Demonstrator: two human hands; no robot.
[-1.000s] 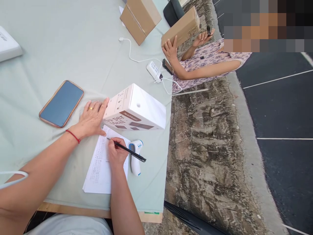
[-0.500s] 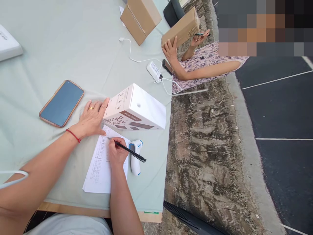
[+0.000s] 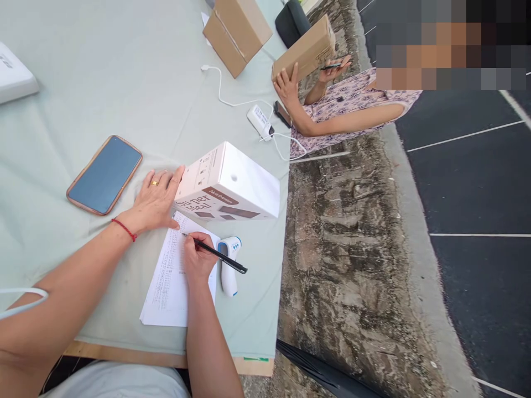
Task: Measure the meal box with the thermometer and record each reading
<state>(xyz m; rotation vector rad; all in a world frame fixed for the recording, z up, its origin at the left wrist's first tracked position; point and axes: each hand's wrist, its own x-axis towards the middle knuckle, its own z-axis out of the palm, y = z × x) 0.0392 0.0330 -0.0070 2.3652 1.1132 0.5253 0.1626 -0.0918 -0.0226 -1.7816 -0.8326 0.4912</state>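
Note:
My right hand (image 3: 199, 258) grips a black pen (image 3: 226, 260), its tip on the upper part of the written paper sheets (image 3: 166, 293). Fingers stretched out, my left hand (image 3: 156, 200) lies on the cloth with its thumb at the top edge of the sheets. Its fingertips are at the left side of a white "Super Meal" box (image 3: 251, 182), and I cannot tell if they press on it. A white and blue infrared thermometer (image 3: 229, 271) lies right of the papers, partly behind the pen. Left of my left hand is a smartphone (image 3: 104, 176) in a brown case.
Across the pale green tablecloth (image 3: 124, 72), another person (image 3: 352, 108) rests one hand on a cardboard box (image 3: 305, 52) and holds a phone-like object. A second carton (image 3: 236, 36), a white device with cable (image 3: 260, 121) and a white appliance (image 3: 16, 74) are on the table.
My hands, the pen and the papers stay almost the same. The other person's far hand, with the thin dark object, has shifted slightly down and left. The view has shifted a little.

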